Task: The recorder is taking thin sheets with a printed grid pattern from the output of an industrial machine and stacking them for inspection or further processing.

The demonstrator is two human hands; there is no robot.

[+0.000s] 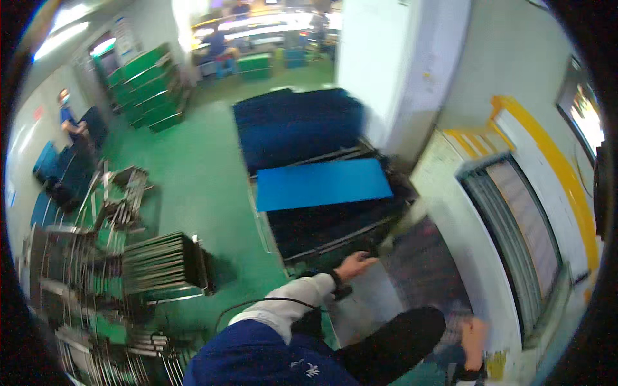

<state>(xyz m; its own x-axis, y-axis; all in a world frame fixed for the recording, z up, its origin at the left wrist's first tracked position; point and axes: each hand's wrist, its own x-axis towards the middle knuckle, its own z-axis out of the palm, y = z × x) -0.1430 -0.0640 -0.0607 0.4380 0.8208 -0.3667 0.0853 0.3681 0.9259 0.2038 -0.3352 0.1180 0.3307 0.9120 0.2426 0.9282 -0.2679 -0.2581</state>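
My left hand [355, 265] reaches forward to the near edge of a dark cart, its fingers curled around something dark that I cannot make out. Just below it lies a grey metal sheet or panel [370, 302]. My right hand [474, 338] hangs low at the right beside a white machine [473, 257]; motion smears its fingers. Ahead of my left hand, a flat bright blue board [322, 184] lies on the dark cart [322, 235], in front of a stack of dark blue material [299, 125].
Metal racks [161, 264] crowd the left side over a green floor [199, 167]. Green crates [148, 87] are stacked at the back left. A person [72, 122] stands by the left wall. A white pillar [399, 64] rises behind the cart; a screen [582, 109] hangs at right.
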